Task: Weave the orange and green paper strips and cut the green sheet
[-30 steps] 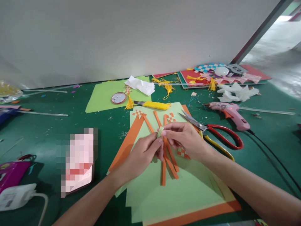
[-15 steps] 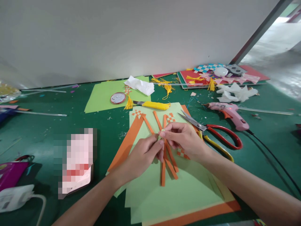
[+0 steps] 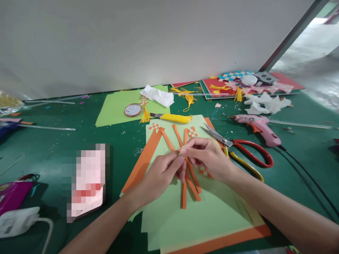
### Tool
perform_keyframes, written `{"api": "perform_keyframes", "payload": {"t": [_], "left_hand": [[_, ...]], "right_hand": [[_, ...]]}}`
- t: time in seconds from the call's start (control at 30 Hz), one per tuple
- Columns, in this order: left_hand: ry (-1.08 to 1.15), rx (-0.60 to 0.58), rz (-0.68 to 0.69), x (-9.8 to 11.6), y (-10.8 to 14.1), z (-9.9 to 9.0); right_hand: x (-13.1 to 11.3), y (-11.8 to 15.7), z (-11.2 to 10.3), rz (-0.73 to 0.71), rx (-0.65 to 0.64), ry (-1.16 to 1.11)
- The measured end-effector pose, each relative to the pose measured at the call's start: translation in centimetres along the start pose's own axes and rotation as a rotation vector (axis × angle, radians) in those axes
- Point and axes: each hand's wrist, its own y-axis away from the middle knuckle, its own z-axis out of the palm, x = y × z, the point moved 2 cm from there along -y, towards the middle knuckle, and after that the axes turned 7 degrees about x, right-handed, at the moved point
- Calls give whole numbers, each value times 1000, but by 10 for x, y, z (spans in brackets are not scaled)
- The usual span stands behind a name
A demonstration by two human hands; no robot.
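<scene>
Over the light green paper sheets [image 3: 196,215], my left hand [image 3: 162,173] and my right hand [image 3: 209,155] meet fingertip to fingertip. Both are closed in a pinch on a small piece of green paper, now almost wholly covered by the fingers. Several narrow orange paper strips [image 3: 184,197] lie fanned out beneath the hands, their middles hidden. Small orange-and-green woven paper pieces [image 3: 192,132] rest around them, one partly behind my right wrist. A wider orange strip [image 3: 143,158] slants along the left of the sheets.
Scissors [image 3: 225,141] with red and yellow handles lie right of my hands, a pink glue gun [image 3: 261,127] beyond. A yellow cutter knife [image 3: 176,118] and round tin lid [image 3: 133,110] lie ahead. At left are a phone [image 3: 90,180] and white charger [image 3: 18,222].
The fingertips have drawn slightly closer together, and the bit of green paper between them is now mostly covered. Everything on the table stays in place.
</scene>
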Motion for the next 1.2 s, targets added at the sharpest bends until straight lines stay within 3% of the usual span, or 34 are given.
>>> {"api": "perform_keyframes", "payload": {"t": [0.4, 0.57, 1.0, 1.2], "left_hand": [[-28, 20, 17, -1, 2, 0], [-11, 27, 21, -2, 0, 0], [10, 10, -25, 1, 1, 1], [4, 22, -3, 1, 1, 0]], "right_hand": [[0, -2, -3, 25, 54, -54], [2, 0, -2, 71, 5, 68], [-9, -3, -8, -4, 70, -12], [-5, -2, -4, 68, 6, 120]]}}
